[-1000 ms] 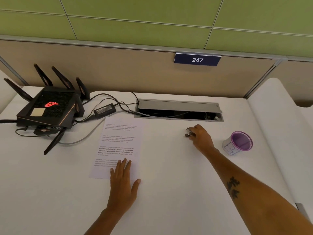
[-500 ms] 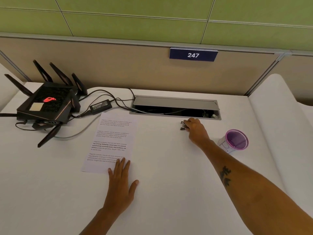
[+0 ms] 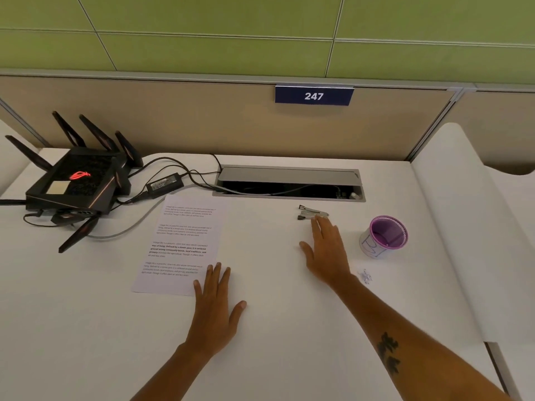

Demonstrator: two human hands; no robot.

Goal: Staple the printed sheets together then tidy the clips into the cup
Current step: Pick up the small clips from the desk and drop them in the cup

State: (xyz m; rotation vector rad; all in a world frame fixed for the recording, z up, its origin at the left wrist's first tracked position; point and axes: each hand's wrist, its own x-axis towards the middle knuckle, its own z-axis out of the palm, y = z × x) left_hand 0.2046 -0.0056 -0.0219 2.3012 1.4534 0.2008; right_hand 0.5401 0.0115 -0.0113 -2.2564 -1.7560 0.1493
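The printed sheets (image 3: 181, 241) lie flat on the white desk, left of centre. My left hand (image 3: 215, 306) rests palm down with its fingertips on the sheets' near right corner. A small metal stapler (image 3: 312, 212) lies on the desk just in front of the cable tray. My right hand (image 3: 327, 250) is flat and open just behind it, fingertips at the stapler's right end. The purple-rimmed cup (image 3: 383, 237) stands to the right. A small heap of clips (image 3: 365, 275) lies on the desk near my right wrist.
A black router (image 3: 73, 183) with antennas and a power adapter (image 3: 165, 185) with cables sit at the back left. An open cable tray (image 3: 289, 185) is set in the desk's rear. A partition wall closes the back; the desk edge curves at the right.
My right hand let go of the stapler and drew back toward me, leaving it on the desk. The left hand stayed on the sheets. The clips came into view.
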